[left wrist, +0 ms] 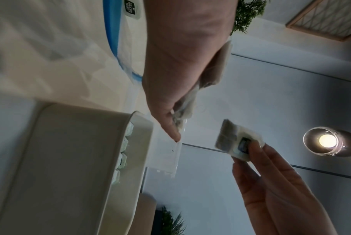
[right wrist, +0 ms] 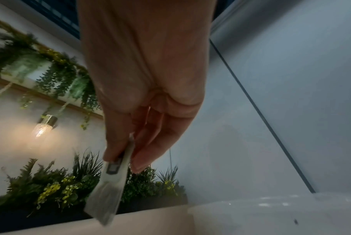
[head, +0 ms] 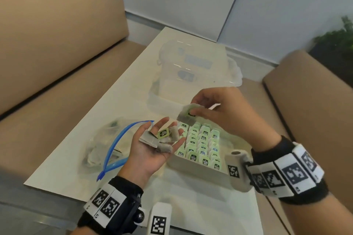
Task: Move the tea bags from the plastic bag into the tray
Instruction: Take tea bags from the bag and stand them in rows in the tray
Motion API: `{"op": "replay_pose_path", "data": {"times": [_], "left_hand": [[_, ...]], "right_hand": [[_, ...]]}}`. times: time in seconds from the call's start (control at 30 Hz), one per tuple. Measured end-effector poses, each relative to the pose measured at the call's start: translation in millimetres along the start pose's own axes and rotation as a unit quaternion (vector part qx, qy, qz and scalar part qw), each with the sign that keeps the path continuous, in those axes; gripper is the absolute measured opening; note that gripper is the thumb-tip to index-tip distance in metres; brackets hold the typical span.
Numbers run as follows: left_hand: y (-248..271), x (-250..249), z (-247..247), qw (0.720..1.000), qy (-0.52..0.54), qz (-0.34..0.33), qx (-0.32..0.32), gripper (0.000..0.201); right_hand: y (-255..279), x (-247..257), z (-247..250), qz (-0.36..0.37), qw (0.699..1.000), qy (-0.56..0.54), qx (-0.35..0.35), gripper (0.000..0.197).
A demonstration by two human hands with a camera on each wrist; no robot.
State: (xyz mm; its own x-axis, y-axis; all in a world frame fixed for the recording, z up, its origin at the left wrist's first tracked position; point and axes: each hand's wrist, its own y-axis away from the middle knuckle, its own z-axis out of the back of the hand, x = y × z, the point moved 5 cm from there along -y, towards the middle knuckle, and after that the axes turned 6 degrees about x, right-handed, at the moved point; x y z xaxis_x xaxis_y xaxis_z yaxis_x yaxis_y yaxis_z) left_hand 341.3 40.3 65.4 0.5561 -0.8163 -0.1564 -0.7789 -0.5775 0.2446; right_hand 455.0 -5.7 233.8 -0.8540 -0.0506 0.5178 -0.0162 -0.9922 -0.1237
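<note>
Head view: right hand [head: 225, 108] pinches tea bag [head: 186, 114] slanting down-left.

A soft, matt paper tea bag [head: 186, 115] is being pinched by the right hand [head: 227, 112]. Beneath the grip, a matt white tray [head: 200, 169] is showing; left of it, clear glossy plastic bag [head: 99, 145] film is crinkling on the smooth table [head: 114, 97].

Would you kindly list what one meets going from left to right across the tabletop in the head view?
Clear plastic bag with a blue zip strip → left hand cradling loose grey tea bags → white rectangular tray of green-tagged tea bags → right hand's black wristband with white marker tags.
</note>
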Motion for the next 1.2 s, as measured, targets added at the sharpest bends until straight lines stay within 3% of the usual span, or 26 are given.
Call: {"op": "replay_pose_path", "data": {"times": [0.13,0.23,0.33,0.43,0.53,0.63,0.8,0.9,1.2], "left_hand": [[-2.2,0.3,-6.0,1.000,-0.005,0.010,0.018,0.030],[-6.0,0.2,-6.8,0.999,0.003,0.023,0.046,0.045],[-7.9,-3.6,-5.1,0.999,-0.010,0.016,0.038,0.049],[-7.5,-10.0,-7.3,1.000,-0.013,-0.002,0.022,0.040],[-8.7,-17.6,-8.1,0.999,-0.022,-0.016,0.020,0.037],[-9.3,-21.4,-6.7,0.999,-0.034,-0.020,0.014,0.032],[-8.2,-22.9,-4.0,0.999,-0.032,-0.023,0.010,0.034],[-7.4,-23.4,-3.2,0.999,-0.031,-0.022,0.007,0.035],[-6.2,-27.0,0.0,0.999,-0.039,-0.027,0.003,0.035]], "right_hand": [[2.6,-2.1,23.6,-0.008,0.999,0.022,0.047,0.009],[6.0,-13.3,31.9,-0.039,0.996,0.036,0.070,0.014],[10.4,-27.8,34.3,-0.058,0.993,0.053,0.090,0.016],[16.5,-46.0,28.9,-0.062,0.982,0.111,0.140,0.015],[26.6,-78.8,12.7,-0.121,0.961,0.133,0.212,0.011],[39.0,-116.3,-16.0,-0.183,0.915,0.156,0.323,0.013],[45.5,-150.8,-55.7,-0.220,0.862,0.092,0.448,0.019],[41.5,-164.0,-73.0,-0.239,0.838,0.105,0.479,0.023],[21.5,-168.1,-99.2,-0.158,0.808,0.308,0.478,0.019]]}}
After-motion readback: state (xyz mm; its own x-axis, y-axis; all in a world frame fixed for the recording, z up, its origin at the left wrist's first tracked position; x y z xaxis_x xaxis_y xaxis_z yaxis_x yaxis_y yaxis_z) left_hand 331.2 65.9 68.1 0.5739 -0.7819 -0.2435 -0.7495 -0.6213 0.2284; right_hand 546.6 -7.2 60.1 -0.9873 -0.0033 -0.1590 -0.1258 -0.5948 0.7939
